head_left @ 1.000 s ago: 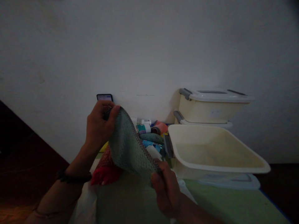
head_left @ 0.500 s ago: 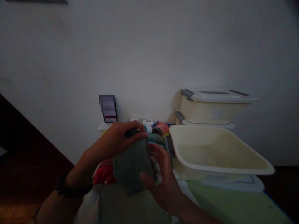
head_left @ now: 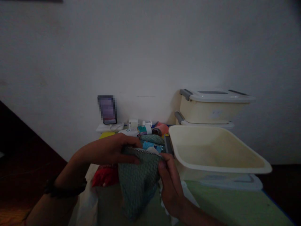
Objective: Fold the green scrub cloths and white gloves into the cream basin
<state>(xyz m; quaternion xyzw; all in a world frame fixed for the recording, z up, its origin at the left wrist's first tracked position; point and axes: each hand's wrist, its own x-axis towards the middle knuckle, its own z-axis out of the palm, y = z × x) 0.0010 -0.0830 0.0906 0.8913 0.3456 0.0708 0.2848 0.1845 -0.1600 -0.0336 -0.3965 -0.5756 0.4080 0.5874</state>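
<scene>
A grey-green textured cloth (head_left: pixel 139 179) with a stitched edge hangs between my two hands above the table. My left hand (head_left: pixel 117 150) pinches its top edge at the left, thumb in front and fingers behind. At the right end of that edge my right hand (head_left: pixel 170 179) grips the cloth between thumb and fingers. The cloth's lower part droops to a point over the green tabletop. Behind my left hand lies a red bundle (head_left: pixel 105 176), partly hidden.
An open cream bin (head_left: pixel 218 172) stands at the right, with lidded bins (head_left: pixel 211 110) stacked behind it. A phone (head_left: pixel 108 110) leans on the wall at the back. Bottles (head_left: pixel 144 129), a rolled green cloth (head_left: pixel 152 139) and a pink roll (head_left: pixel 161 128) lie behind the hands.
The cloth was stretched diagonally, then turned and gathered lower. My left hand has come down and to the right; my right hand, loose half a second ago, now grips the edge again.
</scene>
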